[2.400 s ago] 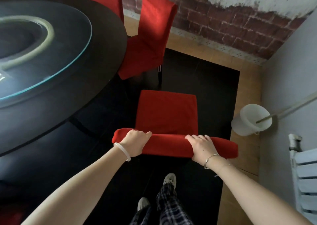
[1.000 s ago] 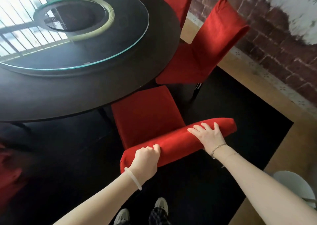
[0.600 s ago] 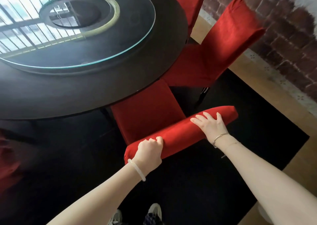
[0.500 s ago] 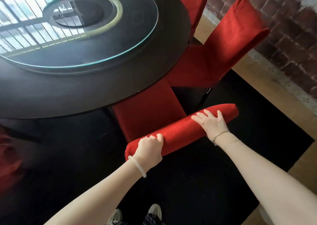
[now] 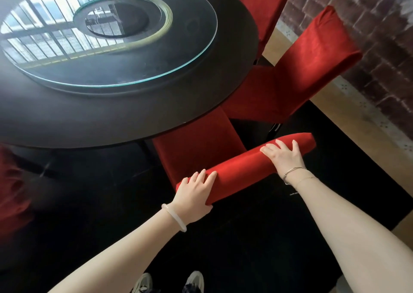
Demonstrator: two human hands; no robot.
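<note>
Our left hand (image 5: pixel 194 195) and right hand (image 5: pixel 285 158) lie flat, fingers uncurled, on the backrest top of the red chair (image 5: pixel 242 172). Its seat sits partly beneath the near right edge of the round surface (image 5: pixel 89 118).

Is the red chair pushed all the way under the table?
No, only the front of the red chair is under the table edge; most of its seat shows.

Red chair (image 5: pixel 199 145), blk table (image 5: pixel 67 118), red-brick wall (image 5: pixel 380 24).
</note>
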